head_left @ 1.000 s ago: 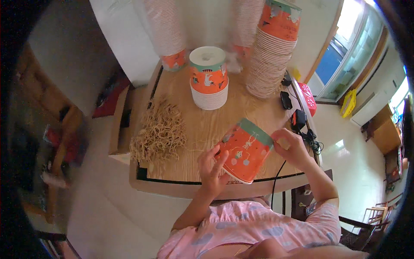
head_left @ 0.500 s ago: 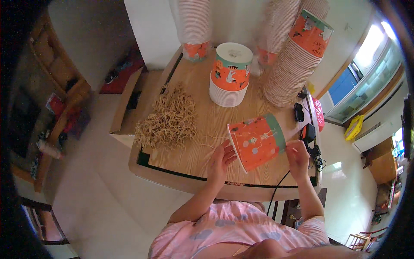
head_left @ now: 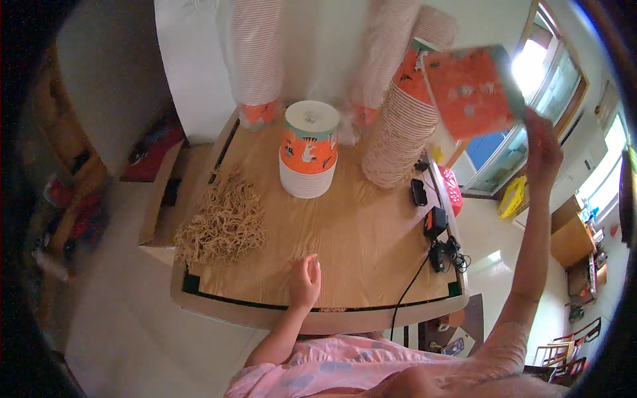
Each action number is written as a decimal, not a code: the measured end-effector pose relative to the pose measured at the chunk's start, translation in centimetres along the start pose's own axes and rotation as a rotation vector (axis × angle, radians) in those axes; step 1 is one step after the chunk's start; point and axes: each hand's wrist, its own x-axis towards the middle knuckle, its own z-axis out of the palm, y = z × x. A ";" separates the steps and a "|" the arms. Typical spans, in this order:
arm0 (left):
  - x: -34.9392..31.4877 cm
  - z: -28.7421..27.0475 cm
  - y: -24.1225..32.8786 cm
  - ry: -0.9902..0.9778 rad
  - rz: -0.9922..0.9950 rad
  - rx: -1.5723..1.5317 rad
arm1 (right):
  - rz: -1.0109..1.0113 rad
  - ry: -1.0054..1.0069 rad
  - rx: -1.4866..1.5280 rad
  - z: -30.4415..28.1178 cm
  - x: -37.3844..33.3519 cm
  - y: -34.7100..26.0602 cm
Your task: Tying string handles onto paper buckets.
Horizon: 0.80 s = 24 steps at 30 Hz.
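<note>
My right hand (head_left: 544, 149) is raised at the upper right and grips an orange paper bucket (head_left: 472, 93) by its green-banded base. The bucket is tilted on its side, slightly blurred, and overlaps the top of a tall leaning stack of nested paper buckets (head_left: 401, 129). Low over the front of the table, my left hand (head_left: 305, 282) has its fingers curled together; whether anything thin sits in them is hidden. Left of that hand lies a tangled heap of tan strings (head_left: 222, 222). A shorter stack of upside-down buckets (head_left: 308, 152) stands mid-table.
Plastic-wrapped bucket stacks (head_left: 257, 60) rise along the back of the wooden table (head_left: 358, 259). On its right side sit a black power adapter (head_left: 435, 222), coiled cables (head_left: 454, 255) and a red basket (head_left: 451, 189). An open cardboard box (head_left: 159, 212) adjoins the left edge.
My right hand has lifted the bucket from over the table up toward the leaning stack. My left hand has let go of its rim and curled its fingers. The view has shifted rightward.
</note>
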 end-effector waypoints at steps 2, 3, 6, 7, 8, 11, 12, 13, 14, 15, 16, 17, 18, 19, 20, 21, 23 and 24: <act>-0.3 0.2 -0.3 -0.002 0.136 0.133 | -0.129 -0.001 -0.164 0.2 4.9 1.0; -0.5 0.5 -0.5 -0.012 0.079 0.058 | -0.199 0.017 -0.235 0.5 7.0 1.3; -0.4 0.2 -0.7 -0.047 0.005 0.078 | -0.188 -0.021 -0.335 1.8 11.5 3.9; -0.4 0.0 -0.7 -0.068 0.011 0.091 | -0.196 -0.037 -0.328 2.5 12.3 4.5; -0.4 0.1 -0.8 -0.060 0.014 0.082 | -0.204 -0.052 -0.322 3.1 13.0 4.9; 0.0 0.0 0.0 -0.080 0.060 0.099 | -0.117 -0.148 -0.269 5.0 15.1 7.9; 0.2 -0.3 0.2 -0.070 0.062 0.101 | -0.158 -0.161 -0.289 6.1 15.3 8.1; 0.1 -0.4 0.3 -0.090 0.048 0.112 | -0.138 -0.186 -0.233 6.8 15.3 8.4; 0.0 -0.3 0.0 -0.111 0.035 0.122 | -0.118 -0.213 -0.178 7.5 15.3 8.8; 0.0 -0.2 0.1 -0.110 0.023 0.079 | -0.136 -0.211 -0.083 8.4 15.5 9.5; 0.2 -0.1 0.2 -0.108 0.026 0.078 | -0.138 -0.209 -0.084 8.7 15.6 10.1; 0.2 -0.2 0.5 -0.118 0.033 0.103 | -0.158 -0.238 -0.108 8.9 15.8 10.8; 0.4 -0.4 0.8 -0.126 0.038 0.129 | -0.179 -0.269 -0.129 9.3 15.9 11.1; 0.4 -0.3 0.6 -0.124 0.037 0.128 | -0.180 -0.269 -0.130 9.7 15.9 11.4; 0.3 -0.3 0.4 -0.136 0.028 0.118 | -0.160 -0.308 -0.125 10.0 16.0 11.7; 0.3 -0.1 0.3 -0.145 0.018 0.104 | -0.142 -0.347 -0.122 10.3 16.1 12.0; 0.5 0.0 0.3 -0.146 0.017 0.089 | -0.165 -0.344 -0.104 11.0 15.9 12.5; 0.6 -0.2 0.4 -0.151 0.014 0.081 | -0.182 -0.339 -0.082 11.3 15.6 12.3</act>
